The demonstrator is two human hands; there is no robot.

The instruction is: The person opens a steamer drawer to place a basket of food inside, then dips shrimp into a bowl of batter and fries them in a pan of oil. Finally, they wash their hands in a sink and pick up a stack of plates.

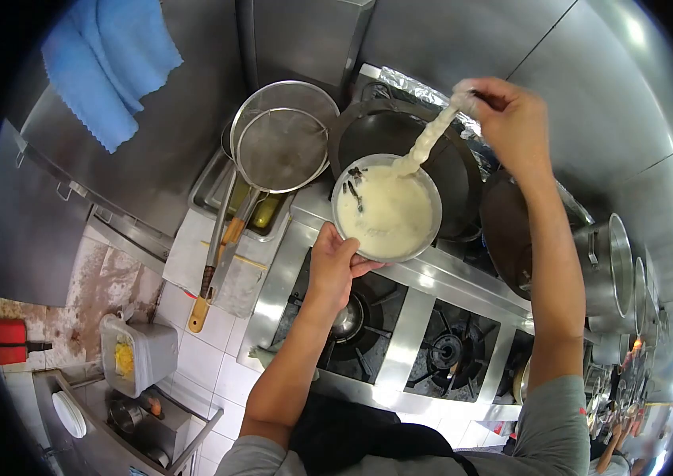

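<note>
A metal bowl [343, 230] of pale, creamy batter [392, 210] is gripped at its near left rim by my left hand [335, 266]. Some dark pieces [354, 189] lie at the left side of the batter. Up and to the right, my right hand [507, 123] pinches the top end of a long batter-coated strip [428, 141]. Its lower end hangs at the bowl's far rim, touching or just above the batter. What lies under the coating I cannot make out. Behind the bowl sits a dark wok [384, 131].
Two mesh strainers [282, 139] rest over a metal tray [265, 226] at the left. Burners [448, 349] line the steel stove in front of me. A second wok [507, 226] and metal pots [613, 266] stand at right. A blue cloth [110, 63] hangs upper left.
</note>
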